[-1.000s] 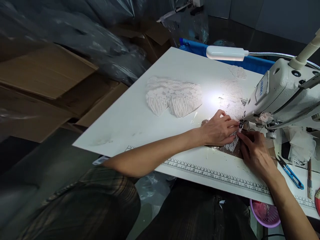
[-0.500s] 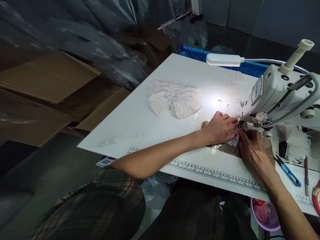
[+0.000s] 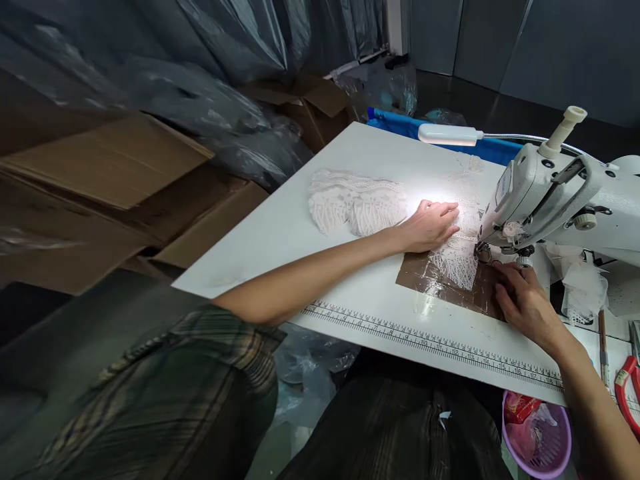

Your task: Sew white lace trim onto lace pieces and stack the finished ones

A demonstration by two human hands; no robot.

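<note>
A strip of white lace (image 3: 457,261) lies on a brown patch (image 3: 425,280) of the white table (image 3: 300,227), running under the needle of the white sewing machine (image 3: 560,200). My left hand (image 3: 431,225) rests flat on the lace left of the needle, fingers stretched out. My right hand (image 3: 523,300) sits on the table just in front of the presser foot, fingers curled down on the brown patch at the lace's edge. A pile of folded white lace pieces (image 3: 355,203) lies beyond my left hand.
A lamp (image 3: 447,135) on a flexible neck lights the needle area. A printed ruler (image 3: 435,343) runs along the table's near edge. Red-handled scissors (image 3: 627,390) lie at far right, a purple basket (image 3: 540,437) hangs below. Cardboard boxes (image 3: 115,180) and plastic sheeting stand left.
My left hand slid away from the needle, up and left, and flattened on the lace. More lace now shows on the brown patch. My right hand drew back slightly. The view shifted.
</note>
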